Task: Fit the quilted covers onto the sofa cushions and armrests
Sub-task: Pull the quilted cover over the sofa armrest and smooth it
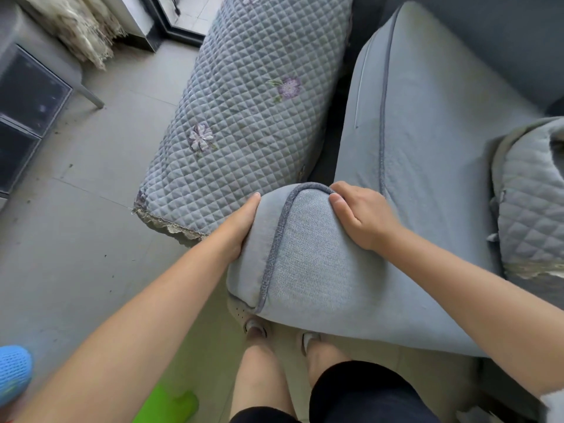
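Gripping the cushion corner, left hand cups its side, right hand's fingers curl over its piped edge beside the quilted armrest.

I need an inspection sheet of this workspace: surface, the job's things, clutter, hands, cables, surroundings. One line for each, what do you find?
Surface: grey tiled floor with dark specks; sofa on the right.
Job's things: seat cushion without quilted cover, its near corner lifted; armrest already wearing a quilted cover with embroidered flowers; another quilted cover lies at the right edge.
Clutter: blue mesh object and green object on the floor, bottom left; what they are is unclear.
Hands: left hand grips the cushion's side; right hand grips its top corner.
Cables: nothing seen.
Surroundings: dark cabinet and fringed fabric on the left.
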